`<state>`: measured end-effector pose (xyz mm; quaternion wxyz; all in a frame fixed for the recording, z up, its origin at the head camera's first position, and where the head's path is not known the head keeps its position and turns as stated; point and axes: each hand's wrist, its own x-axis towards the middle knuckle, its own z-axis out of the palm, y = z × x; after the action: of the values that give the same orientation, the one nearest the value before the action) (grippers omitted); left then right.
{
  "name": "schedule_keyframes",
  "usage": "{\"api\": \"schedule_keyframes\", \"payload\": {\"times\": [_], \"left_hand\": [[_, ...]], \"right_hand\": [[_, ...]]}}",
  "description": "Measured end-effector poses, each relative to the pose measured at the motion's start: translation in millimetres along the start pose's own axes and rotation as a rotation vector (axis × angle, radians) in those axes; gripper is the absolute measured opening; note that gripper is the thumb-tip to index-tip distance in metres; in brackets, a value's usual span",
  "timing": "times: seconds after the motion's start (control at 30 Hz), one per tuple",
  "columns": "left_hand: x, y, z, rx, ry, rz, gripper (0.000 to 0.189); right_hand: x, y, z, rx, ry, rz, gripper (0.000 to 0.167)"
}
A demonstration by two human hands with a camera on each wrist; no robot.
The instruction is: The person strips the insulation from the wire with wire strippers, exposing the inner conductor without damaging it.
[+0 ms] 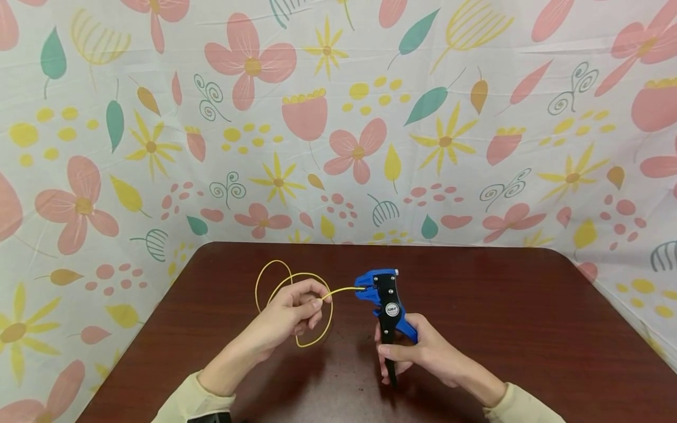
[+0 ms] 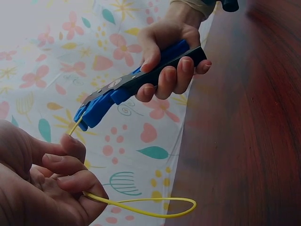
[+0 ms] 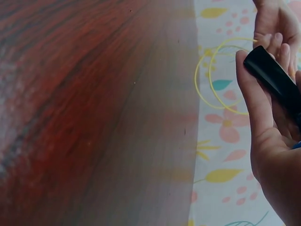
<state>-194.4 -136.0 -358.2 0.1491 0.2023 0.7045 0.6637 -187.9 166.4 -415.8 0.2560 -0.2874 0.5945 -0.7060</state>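
Observation:
In the head view my left hand (image 1: 296,308) pinches a thin yellow wire (image 1: 341,290) between thumb and fingers. The wire's short end runs right into the blue jaws of a wire stripper, and the rest hangs in loose loops behind and below the hand. My right hand (image 1: 423,346) grips the blue-and-black wire stripper (image 1: 390,299) by its handles, its head up and turned left. The left wrist view shows the wire end inside the tool's blue nose, with a loop (image 2: 174,207) hanging under the left fingers. From the right wrist, a black handle (image 3: 273,75) sticks out past the fingers.
Both hands are over a dark reddish-brown table (image 1: 502,305) with rounded far corners. Behind it and along the sides hangs a white cloth (image 1: 338,194) printed with flowers and leaves. Light sleeves (image 1: 193,402) cover the forearms.

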Motion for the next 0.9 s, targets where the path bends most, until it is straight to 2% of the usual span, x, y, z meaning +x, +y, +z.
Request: {"api": "schedule_keyframes", "payload": {"times": [0.37,0.9], "left_hand": [[-0.8,2.4,0.5,-0.001,-0.003,-0.006,0.015],[-1.2,3.8,2.7,-0.010,0.009,-0.013,0.013]], "right_hand": [[1.0,-1.8,2.4,0.019,-0.012,-0.050,0.022],[2.5,-1.5,3.4,-0.006,-0.008,-0.066,0.014]]}}
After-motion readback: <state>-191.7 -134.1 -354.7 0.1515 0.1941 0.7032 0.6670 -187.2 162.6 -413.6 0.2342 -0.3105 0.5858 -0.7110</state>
